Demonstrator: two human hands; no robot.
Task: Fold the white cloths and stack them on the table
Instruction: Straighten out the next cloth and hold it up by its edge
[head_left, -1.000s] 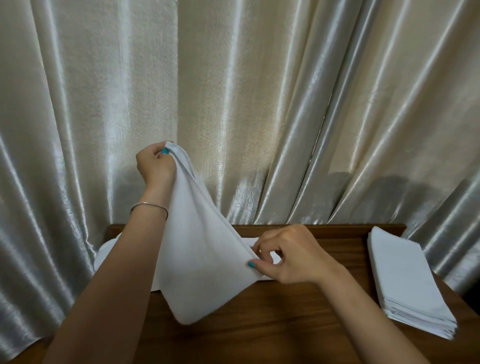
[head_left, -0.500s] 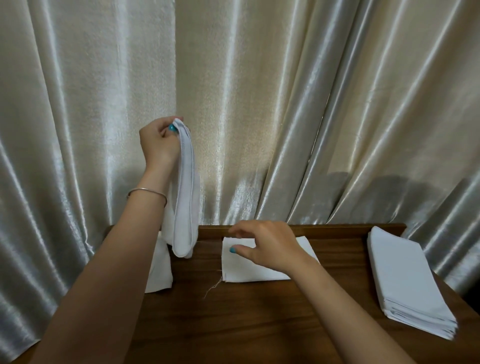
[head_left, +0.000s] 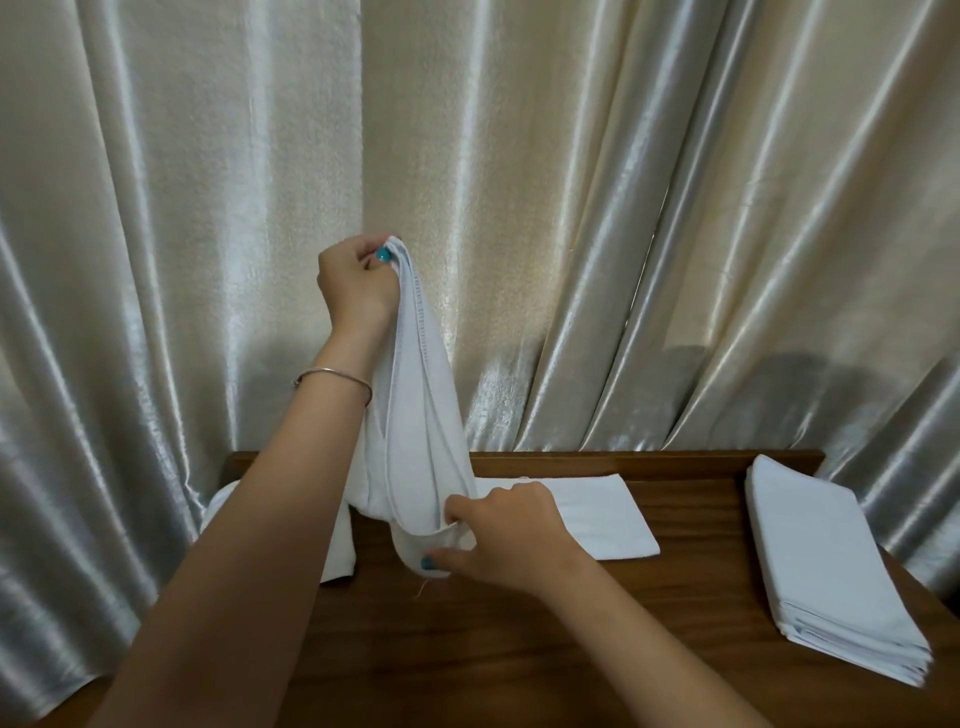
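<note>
My left hand (head_left: 358, 283) is raised in front of the curtain and pinches the top of a white cloth (head_left: 415, 431), which hangs down in loose folds. My right hand (head_left: 506, 532) grips the cloth's lower end just above the wooden table (head_left: 519, 665). A folded white cloth (head_left: 597, 512) lies flat at the table's back edge, partly behind my right hand. A stack of folded white cloths (head_left: 826, 577) sits on the right side of the table.
More white cloth (head_left: 337, 551) lies at the table's back left corner, mostly hidden by my left forearm. A shiny cream curtain (head_left: 571, 208) hangs right behind the table. A loose thread trails on the table below the hanging cloth.
My left hand lifted the cloth off the table and has come down and to the right. My right hand left the folded cloth on the table and took hold of the hanging cloth's lower end.
</note>
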